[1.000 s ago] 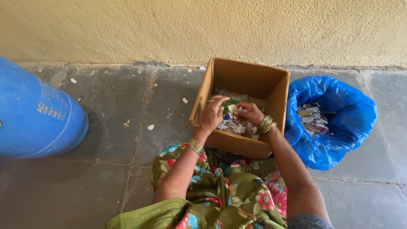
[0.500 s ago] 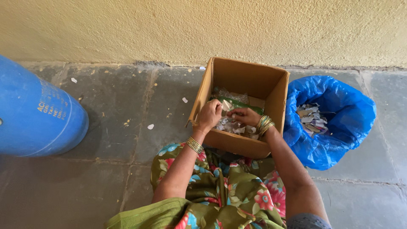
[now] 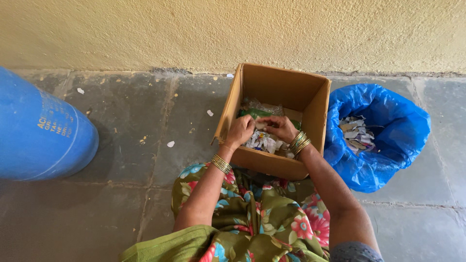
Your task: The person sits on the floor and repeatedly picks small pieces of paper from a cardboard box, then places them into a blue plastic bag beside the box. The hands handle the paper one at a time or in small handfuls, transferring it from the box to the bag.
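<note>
Small pale scrap point(image 3: 261, 125): inside my cardboard box point(image 3: 310, 92), above loose torn wrappers point(image 3: 264, 142). My left hand point(image 3: 241, 131) and right hand point(image 3: 281, 127): fingers curled, pinching it together. Right: blue bag point(image 3: 383, 160) of scraps. Left: blue drum point(image 3: 39, 131), yellow lettering.

Soft even daylight, faint shadows, sharp

Both hands have drawn together over the scraps point(image 3: 264, 141) in the cardboard box point(image 3: 284, 87), fingers point(image 3: 264, 121) now meeting.

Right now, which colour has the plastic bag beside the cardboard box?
Bright blue; the plastic bag shows best in the head view, right of the cardboard box.
</note>
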